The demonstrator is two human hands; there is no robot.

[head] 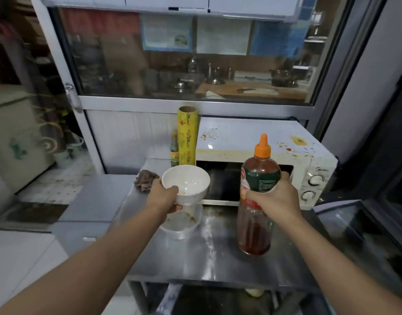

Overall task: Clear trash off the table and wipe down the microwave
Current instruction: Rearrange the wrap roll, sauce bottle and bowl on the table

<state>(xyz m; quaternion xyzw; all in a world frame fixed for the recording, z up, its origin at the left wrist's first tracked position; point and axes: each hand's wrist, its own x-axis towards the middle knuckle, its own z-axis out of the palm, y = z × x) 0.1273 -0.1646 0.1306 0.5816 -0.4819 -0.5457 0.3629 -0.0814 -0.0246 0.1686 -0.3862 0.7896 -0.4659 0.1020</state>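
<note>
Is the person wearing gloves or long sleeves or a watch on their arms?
No. The left hand and right hand have no gloves. Both forearms show no sleeves as far as the picture reaches, and there is no watch, ring or bracelet to see.

Stained white microwave [259, 142] sits at the steel table's [218, 258] back.

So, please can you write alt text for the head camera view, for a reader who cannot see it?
A person's left hand holds a white bowl above a second bowl, and the right hand grips a sauce bottle on a steel table. Behind stands a stained white microwave.
</note>
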